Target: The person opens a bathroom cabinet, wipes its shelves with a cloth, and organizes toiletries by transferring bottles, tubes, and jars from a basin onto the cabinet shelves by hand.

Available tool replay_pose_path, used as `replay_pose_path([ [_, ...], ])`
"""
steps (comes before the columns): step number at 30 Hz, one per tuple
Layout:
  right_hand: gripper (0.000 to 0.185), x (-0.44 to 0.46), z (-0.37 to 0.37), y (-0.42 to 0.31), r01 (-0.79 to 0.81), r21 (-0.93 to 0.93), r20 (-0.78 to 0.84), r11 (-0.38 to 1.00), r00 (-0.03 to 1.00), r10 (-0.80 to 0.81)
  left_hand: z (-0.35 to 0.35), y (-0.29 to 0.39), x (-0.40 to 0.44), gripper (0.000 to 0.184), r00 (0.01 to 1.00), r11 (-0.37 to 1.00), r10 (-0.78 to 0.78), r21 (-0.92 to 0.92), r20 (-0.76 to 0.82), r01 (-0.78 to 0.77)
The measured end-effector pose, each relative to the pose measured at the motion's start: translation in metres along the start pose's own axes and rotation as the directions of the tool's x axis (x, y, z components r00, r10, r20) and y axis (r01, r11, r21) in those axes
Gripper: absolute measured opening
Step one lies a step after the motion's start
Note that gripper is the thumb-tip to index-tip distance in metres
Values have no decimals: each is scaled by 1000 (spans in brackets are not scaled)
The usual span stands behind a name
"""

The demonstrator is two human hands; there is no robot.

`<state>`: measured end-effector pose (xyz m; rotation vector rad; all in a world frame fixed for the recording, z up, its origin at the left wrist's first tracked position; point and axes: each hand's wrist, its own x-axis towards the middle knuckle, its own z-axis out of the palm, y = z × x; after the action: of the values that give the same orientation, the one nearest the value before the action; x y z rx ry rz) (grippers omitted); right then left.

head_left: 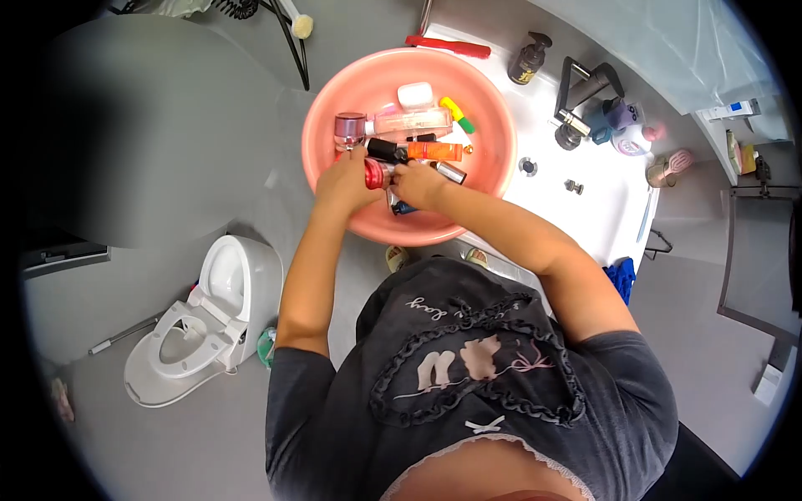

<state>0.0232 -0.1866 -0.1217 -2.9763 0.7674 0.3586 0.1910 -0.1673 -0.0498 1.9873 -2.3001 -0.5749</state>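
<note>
A round pink basin [491, 196] holds bottles and tubes. Over its left part, my left hand [345, 184] is closed around a red-capped container [375, 174]. My right hand [418, 185] is closed beside it, its fingertips at the same container's right end; what they pinch is hidden. Just above the hands lie a black-capped item [383, 149] and an orange tube [434, 151]. A silver tube [449, 172] sticks out by my right hand. Farther up are a clear pink bottle [413, 122], a white case [415, 96], a purple-capped jar [350, 127] and a yellow-green tube [457, 115].
The basin rests partly on a white sink counter [551, 217] with a black faucet [585, 88], a dark pump bottle [530, 58] and a red item [449, 46]. Detergent bottles [628, 138] stand right of the faucet. A toilet [200, 334] is at the lower left.
</note>
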Motion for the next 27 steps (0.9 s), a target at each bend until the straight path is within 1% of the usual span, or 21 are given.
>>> replay_pose_path([
  [2,20,16,22,-5,62,-113,-59,992,996,-69,-15,0,-8,62,993,998,-6,-67,-115,-2],
  [4,20,18,19,-6,63,-120,-51,991,996,-69,-27,-1,-17,62,992,994,6,-105,-123,-19],
  [6,24,6,4,-4,59,-81,-26,995,998,-62,-36,-4,-25,63,984,983,-17,-181,-175,-15],
  [7,27,-9,-11,0,60,103,-138,993,989,-46,-43,-5,-29,63,985,983,-20,-181,-172,-12],
  [8,27,-25,-25,3,66,108,-139,992,989,-50,-51,-4,-34,63,983,977,-73,-210,-167,36],
  [9,30,-43,-38,6,38,405,-233,913,970,63,-55,-6,-38,63,979,968,-123,-237,-162,82],
  [10,33,-63,-49,11,40,664,-283,747,937,202,-56,-8,-41,63,980,969,-121,-234,-160,82],
  [11,35,-84,-58,17,61,815,-282,576,911,302,-58,-10,-42,63,972,963,-151,-247,-178,104],
  [12,37,-106,-64,24,95,922,-255,376,880,401,-60,-12,-42,62,965,957,-176,-262,-195,122],
  [14,28,-152,-68,40,145,989,-131,16,835,535,-54,-11,-39,60,963,963,-118,-265,-243,52],
  [16,30,-196,-65,52,194,981,-156,21,716,681,-52,1,-31,58,989,974,-140,-187,-47,129],
  [18,31,-244,-69,59,303,949,-250,88,552,796,-23,8,-22,53,982,958,27,-275,-186,-79],
  [19,31,-273,-84,61,239,963,-228,123,484,845,-20,19,-16,50,985,969,114,-203,-127,-138],
  [20,31,-304,-101,65,176,972,-213,154,398,892,0,15,-9,48,988,943,88,-310,-125,-124],
  [21,30,-335,-110,70,148,976,-199,160,310,930,7,15,-7,60,986,957,154,-239,-62,-165],
  [22,29,-365,-121,78,113,918,-394,379,167,904,19,12,-3,78,983,967,173,-180,-65,-182],
  [23,29,-399,-139,83,100,897,-436,430,53,898,31,6,-1,93,994,974,101,-206,32,-92],
  [24,30,-430,-164,87,92,875,-474,476,-41,879,38,3,1,92,993,979,112,-178,34,-104],
  [25,30,-458,-187,93,-16,831,-552,556,-154,820,40,2,8,91,989,979,119,-177,92,-102],
  [26,31,-485,-210,101,-123,778,-626,616,-237,743,45,1,7,87,987,976,150,-170,60,-137],
  [27,30,-512,-227,117,-280,695,-719,663,-260,644,43,10,5,80,991,987,48,-161,123,-28],
])
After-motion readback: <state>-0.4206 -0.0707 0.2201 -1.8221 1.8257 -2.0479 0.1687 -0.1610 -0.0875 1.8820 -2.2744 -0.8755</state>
